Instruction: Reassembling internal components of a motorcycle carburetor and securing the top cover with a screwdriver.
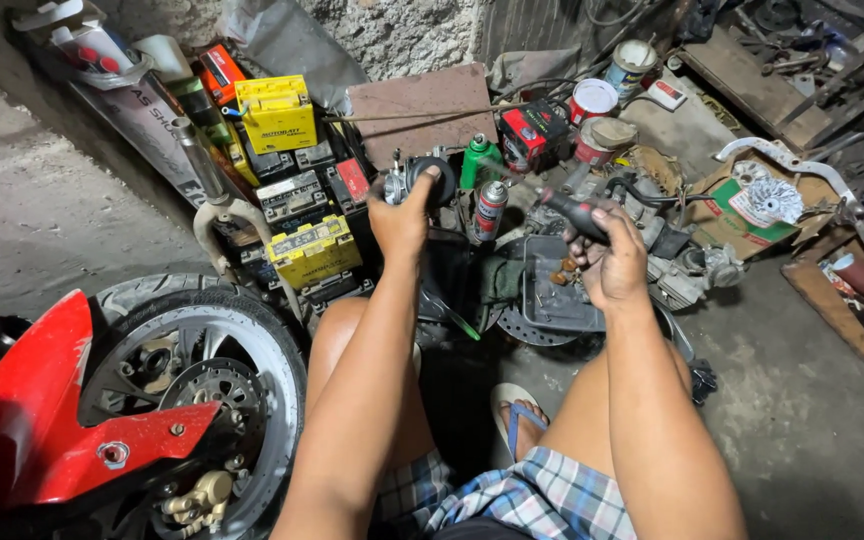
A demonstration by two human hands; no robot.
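Left hand (399, 218) grips a small metal carburetor (414, 180), raised high. Right hand (607, 255) clenches a black-handled screwdriver (574, 211) beside it.

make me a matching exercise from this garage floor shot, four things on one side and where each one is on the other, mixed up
Things:
1. small metal engine part
2. dark-handled tool
3. red fender and front wheel
4. green spray can

Places:
A. lower left corner of the view, beside the person's knee
B. held up in the left hand
C. standing on the floor just beyond the raised part, next to a red and silver can
D. gripped in the right hand

Pairs: 1-B, 2-D, 3-A, 4-C
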